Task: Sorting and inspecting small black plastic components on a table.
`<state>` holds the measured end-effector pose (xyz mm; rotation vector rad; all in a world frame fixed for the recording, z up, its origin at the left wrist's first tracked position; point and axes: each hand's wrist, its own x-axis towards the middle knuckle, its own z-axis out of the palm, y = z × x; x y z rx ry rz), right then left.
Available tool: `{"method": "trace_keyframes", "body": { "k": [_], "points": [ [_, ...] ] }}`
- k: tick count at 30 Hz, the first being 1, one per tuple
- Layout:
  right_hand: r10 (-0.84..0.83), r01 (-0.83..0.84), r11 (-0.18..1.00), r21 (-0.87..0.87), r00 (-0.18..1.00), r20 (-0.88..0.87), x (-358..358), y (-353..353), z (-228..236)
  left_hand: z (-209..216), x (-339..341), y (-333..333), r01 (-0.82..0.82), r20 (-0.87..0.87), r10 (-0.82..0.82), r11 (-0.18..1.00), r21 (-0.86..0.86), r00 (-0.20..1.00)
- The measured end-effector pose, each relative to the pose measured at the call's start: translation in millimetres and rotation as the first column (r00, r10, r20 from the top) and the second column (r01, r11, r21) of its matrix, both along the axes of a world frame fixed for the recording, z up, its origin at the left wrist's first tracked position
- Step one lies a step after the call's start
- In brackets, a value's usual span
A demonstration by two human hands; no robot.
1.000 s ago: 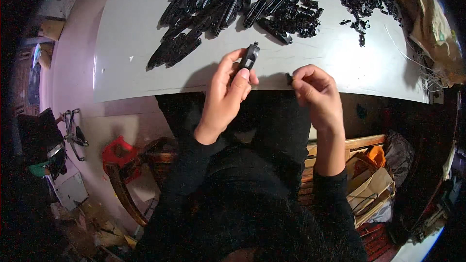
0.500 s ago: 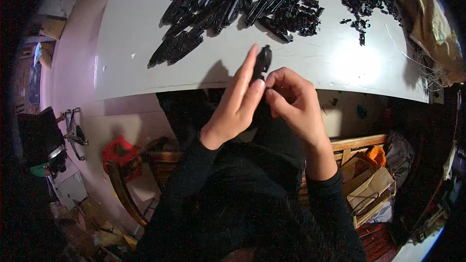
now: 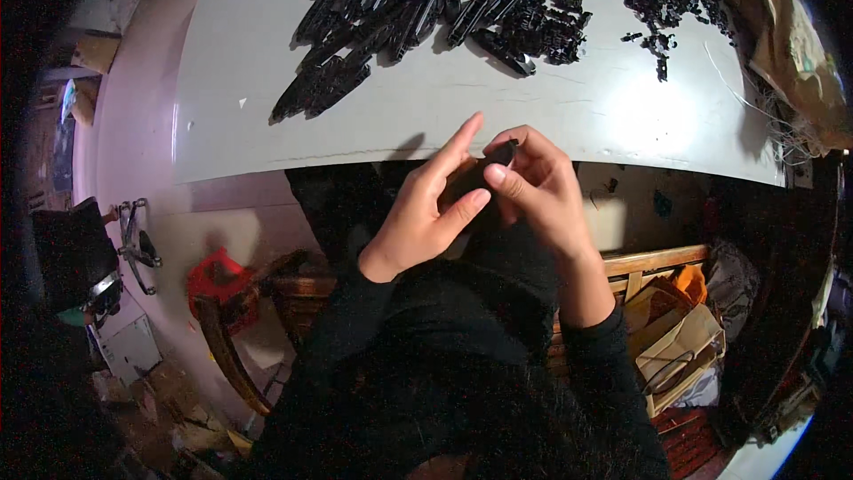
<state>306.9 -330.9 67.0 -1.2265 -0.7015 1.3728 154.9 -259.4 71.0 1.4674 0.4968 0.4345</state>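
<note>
My right hand pinches a slim black plastic part between thumb and fingers, just off the table's near edge. Only its tip shows plainly; the lower end is lost against my dark clothes. Close by on the left, my left hand is open, its fingers stretched out and the thumb apart. Whether the part touches the left palm, I cannot tell. Beyond both hands lies a heap of long, narrow black plastic parts on the white table.
Smaller black pieces lie in a cluster beside the heap, and a pile of tiny black pieces is farther right. Brown wrapping borders the table's right side. A red plastic crate and a wooden chair stand below table height.
The black part has dropped lower and tilted toward the right hand. My left hand has let go, and its thumb and fingers have spread apart; the right now grips the part.
</note>
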Motion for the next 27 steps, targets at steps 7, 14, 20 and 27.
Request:
{"method": "trace_keyframes", "body": {
  "k": [7, 14, 20, 27],
  "points": [
    [-0.136, 0.145, 0.988, 0.055, 0.980, -0.146, -13.0, -1.1, -6.1, -13.9, 0.9, -11.3, -0.093, 0.092, 0.083, 0.990, 0.106, 0.992],
    [-0.241, 0.279, 0.951, 0.136, 0.939, -0.245, -20.3, -5.5, -12.4, -1.1, 2.4, -12.6, -0.087, 0.068, 0.082, 0.993, 0.080, 0.994],
    [-0.164, 0.185, 0.959, 0.217, 0.980, -0.113, -14.9, 0.5, -24.1, -0.8, 0.0, -18.0, 0.000, -0.006, 0.000, 0.999, 0.036, 1.000],
    [-0.239, 0.230, 0.951, 0.207, 0.971, 0.021, -21.9, -6.1, -17.9, -5.4, -1.7, -13.8, -0.075, 0.006, 0.075, 0.983, 0.165, 0.997]
  ]
}}
